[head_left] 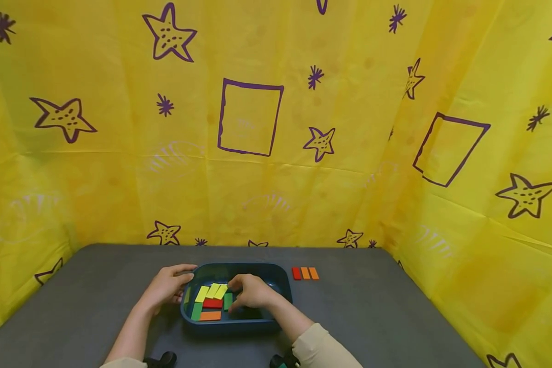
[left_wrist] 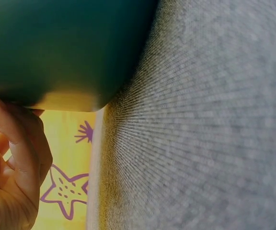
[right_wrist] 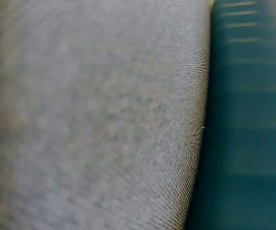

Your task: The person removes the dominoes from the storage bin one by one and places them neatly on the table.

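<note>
On the near side of the dark blue-green bin (head_left: 239, 324), two black objects (head_left: 167, 359) (head_left: 277, 362) show in part on the gray, fine-grained table (head_left: 377, 306). Inside the smooth, round-cornered bin, an orange block (head_left: 209, 316) lies along its near wall and a green block (head_left: 197, 311) at its left end. Beyond them sits a red block (head_left: 212, 303), then three yellow blocks (head_left: 202, 294), all flat and oblong. The left hand (head_left: 165, 287) touches the bin's left end, its grip loose. The right hand (head_left: 250, 292) reaches into the bin, hiding part of its right half; finger and thumb curve beside another green block (head_left: 228, 301), though I cannot tell whether they pinch it. Outside the bin's far right corner lie one red piece (head_left: 296, 273) and two orange pieces (head_left: 305, 273). Behind the bin hangs yellow, creased cloth (head_left: 188, 194) with purple stars.
</note>
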The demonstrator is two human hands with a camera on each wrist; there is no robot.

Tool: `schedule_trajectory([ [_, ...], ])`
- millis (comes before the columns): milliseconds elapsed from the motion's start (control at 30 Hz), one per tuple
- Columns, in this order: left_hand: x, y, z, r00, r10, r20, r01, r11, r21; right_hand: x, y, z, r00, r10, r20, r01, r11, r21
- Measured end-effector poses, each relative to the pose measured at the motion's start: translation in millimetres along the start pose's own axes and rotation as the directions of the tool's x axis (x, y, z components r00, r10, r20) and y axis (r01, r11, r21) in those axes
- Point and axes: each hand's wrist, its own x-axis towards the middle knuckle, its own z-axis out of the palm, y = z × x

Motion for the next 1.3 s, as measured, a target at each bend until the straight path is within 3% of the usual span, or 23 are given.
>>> schedule_trajectory([
  [267,0.0,0.7,1.3,1.000,0.005,-0.006,-0.005,1.000,0.001,1.9,0.6,3.8,1.000,0.001,-0.001,-0.001,0.995,-0.103],
  [800,-2.0,2.3,0.9,1.000,-0.003,-0.001,0.003,1.000,-0.012,0.3,-1.8,3.4,1.000,0.004,0.005,-0.003,0.990,-0.139],
  [933,-2.5,2.6,1.3,1.000,-0.010,-0.004,0.010,1.000,-0.009,-1.0,-1.7,3.6,1.000,0.011,-0.009,-0.011,0.996,-0.086],
  [1033,-3.0,2.6,0.9,1.000,-0.003,-0.001,0.003,1.000,-0.001,-1.9,-0.5,4.1,1.000,0.012,-0.024,-0.011,1.000,0.012],
  [1300,-2.3,3.7,1.5,1.000,-0.001,0.002,0.001,1.000,-0.004,-3.9,3.0,0.8,0.996,0.007,-0.093,0.011,0.982,0.191],
])
